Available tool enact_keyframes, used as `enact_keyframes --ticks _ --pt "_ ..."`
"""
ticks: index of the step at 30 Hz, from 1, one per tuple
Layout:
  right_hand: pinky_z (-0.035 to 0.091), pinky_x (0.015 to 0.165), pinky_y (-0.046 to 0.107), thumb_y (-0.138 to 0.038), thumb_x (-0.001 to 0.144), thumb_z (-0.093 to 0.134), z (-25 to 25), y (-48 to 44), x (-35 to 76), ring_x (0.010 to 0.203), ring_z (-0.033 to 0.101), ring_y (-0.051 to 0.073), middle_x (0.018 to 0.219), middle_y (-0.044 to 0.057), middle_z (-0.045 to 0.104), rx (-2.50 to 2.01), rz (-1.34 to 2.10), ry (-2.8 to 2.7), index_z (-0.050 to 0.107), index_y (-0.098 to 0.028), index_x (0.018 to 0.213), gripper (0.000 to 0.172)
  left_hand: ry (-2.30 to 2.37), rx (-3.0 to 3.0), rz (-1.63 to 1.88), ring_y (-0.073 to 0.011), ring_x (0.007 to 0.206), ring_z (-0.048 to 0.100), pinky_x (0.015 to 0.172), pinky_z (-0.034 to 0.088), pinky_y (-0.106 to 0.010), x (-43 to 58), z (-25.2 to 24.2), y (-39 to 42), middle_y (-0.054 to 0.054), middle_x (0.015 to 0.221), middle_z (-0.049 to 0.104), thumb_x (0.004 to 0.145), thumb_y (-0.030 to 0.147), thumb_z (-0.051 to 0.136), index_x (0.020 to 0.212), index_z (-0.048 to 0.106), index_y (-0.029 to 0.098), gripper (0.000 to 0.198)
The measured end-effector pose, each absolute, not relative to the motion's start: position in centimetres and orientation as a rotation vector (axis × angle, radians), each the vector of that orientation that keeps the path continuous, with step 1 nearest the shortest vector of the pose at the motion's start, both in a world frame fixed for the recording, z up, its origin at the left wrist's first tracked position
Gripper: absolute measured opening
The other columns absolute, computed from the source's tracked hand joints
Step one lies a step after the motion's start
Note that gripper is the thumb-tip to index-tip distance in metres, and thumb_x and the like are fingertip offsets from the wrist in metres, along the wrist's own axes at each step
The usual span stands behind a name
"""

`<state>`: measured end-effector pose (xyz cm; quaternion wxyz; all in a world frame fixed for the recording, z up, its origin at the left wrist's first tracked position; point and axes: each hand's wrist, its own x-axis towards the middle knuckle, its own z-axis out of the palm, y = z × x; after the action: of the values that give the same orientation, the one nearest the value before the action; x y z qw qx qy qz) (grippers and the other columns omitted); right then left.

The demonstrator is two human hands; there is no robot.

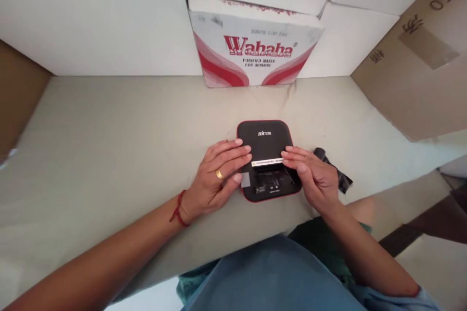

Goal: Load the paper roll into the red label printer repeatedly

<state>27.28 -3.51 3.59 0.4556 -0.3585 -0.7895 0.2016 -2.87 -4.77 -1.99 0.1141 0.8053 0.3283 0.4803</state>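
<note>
A flat black device (265, 145) with rounded corners and a red edge lies on the table in front of me. White lettering is at its far end, a white warning strip (268, 162) crosses its middle, and nearer me is a dark open recess (272, 177). A small grey sticker (246, 180) sits by its left edge. My left hand (219, 175) rests on the left side, fingers stretched out over the edge. On the right side lies my right hand (315, 175), its fingers extended and thumb alongside. Neither hand is wrapped round anything visible.
A crumpled black piece (341, 177), its kind unclear, lies right of my right hand, partly hidden by it. Along the back stand white boxes (116, 19) and a red-and-white Wahaha carton (255, 53). A brown carton (419, 73) stands right, another brown box (18, 87) left.
</note>
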Motion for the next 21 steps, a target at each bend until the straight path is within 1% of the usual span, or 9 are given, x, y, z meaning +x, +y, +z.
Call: enact_keyframes --ticks 2,3,4,6,8,10,15,18,21 --pt "0.07 0.124 0.055 -0.028 0.123 0.06 4.0 -4.3 27.1 0.135 0.089 0.029 0.133 0.007 0.095 -0.919 0.474 -1.976 0.093 -0.031 0.135 0.035 0.929 2.294 1.378 -0.028 0.164 0.065 0.141 0.051 -0.053 -3.1 -2.1 -4.7 -0.009 0.163 0.079 0.122 0.028 0.059 0.177 0.057 0.037 0.056" --pt "0.067 0.128 0.056 -0.03 0.124 0.058 4.1 -4.8 27.0 0.139 0.087 0.029 0.138 0.008 0.093 -0.93 0.458 -1.991 0.091 -0.031 0.139 0.036 0.921 2.241 1.364 -0.0288 0.169 0.061 0.144 0.048 -0.055 -3.1 -2.3 -4.8 -0.009 0.17 0.074 0.122 0.032 0.061 0.179 0.055 0.039 0.058" --pt "0.063 0.132 0.057 -0.032 0.125 0.056 4.2 -5.4 26.9 0.144 0.084 0.029 0.143 0.009 0.092 -0.93 0.44 -2.014 0.088 -0.03 0.144 0.038 0.924 2.167 1.352 -0.0307 0.175 0.054 0.148 0.042 -0.059 -3.2 -2.5 -4.8 -0.009 0.18 0.065 0.122 0.037 0.063 0.182 0.05 0.041 0.062" --pt "0.054 0.141 0.058 -0.034 0.125 0.053 4.4 -6.8 26.7 0.149 0.081 0.029 0.148 0.009 0.09 -0.889 0.391 -2.089 0.084 -0.029 0.151 0.041 0.946 1.966 1.31 -0.0366 0.188 0.031 0.154 0.026 -0.068 -3.3 -3.1 -4.9 -0.008 0.2 0.037 0.119 0.052 0.07 0.19 0.032 0.046 0.081" --pt "0.046 0.146 0.057 -0.033 0.123 0.054 4.3 -8.1 26.7 0.148 0.082 0.028 0.146 0.008 0.091 -0.823 0.32 -2.176 0.082 -0.027 0.153 0.041 0.945 1.738 1.233 -0.0401 0.193 0.007 0.156 0.011 -0.073 -3.3 -3.6 -4.8 -0.004 0.208 0.01 0.112 0.066 0.078 0.193 0.014 0.051 0.104" --pt "0.045 0.147 0.056 -0.03 0.12 0.056 4.1 -9.1 27.0 0.144 0.084 0.027 0.141 0.008 0.092 -0.778 0.246 -2.237 0.081 -0.025 0.152 0.041 0.882 1.549 1.14 -0.0396 0.194 -0.002 0.156 0.007 -0.072 -3.1 -3.8 -4.7 0.001 0.208 -0.001 0.106 0.071 0.083 0.193 0.006 0.054 0.117" --pt "0.055 0.14 0.05 -0.026 0.119 0.055 3.5 -10.0 28.0 0.143 0.085 0.026 0.137 0.01 0.093 -0.752 0.189 -2.269 0.082 -0.02 0.149 0.041 0.69 1.349 1.054 -0.04 0.193 0.007 0.157 0.01 -0.069 -2.6 -3.3 -3.9 0.003 0.208 0.003 0.099 0.068 0.092 0.192 0.007 0.056 0.126" --pt "0.057 0.139 0.05 -0.026 0.119 0.054 3.4 -10.0 28.3 0.143 0.085 0.026 0.137 0.01 0.094 -0.755 0.204 -2.264 0.082 -0.02 0.148 0.041 0.678 1.338 1.049 -0.0414 0.193 0.008 0.157 0.01 -0.069 -2.6 -3.2 -3.6 0.0 0.208 0.007 0.095 0.067 0.098 0.193 0.01 0.054 0.132" --pt "0.058 0.138 0.049 -0.025 0.117 0.057 3.5 -9.8 28.4 0.141 0.086 0.026 0.135 0.01 0.094 -0.747 0.239 -2.268 0.083 -0.019 0.149 0.041 0.69 1.354 1.025 -0.0411 0.192 0.017 0.156 0.017 -0.07 -2.7 -3.1 -3.5 -0.004 0.207 0.014 0.097 0.065 0.097 0.193 0.014 0.051 0.128"
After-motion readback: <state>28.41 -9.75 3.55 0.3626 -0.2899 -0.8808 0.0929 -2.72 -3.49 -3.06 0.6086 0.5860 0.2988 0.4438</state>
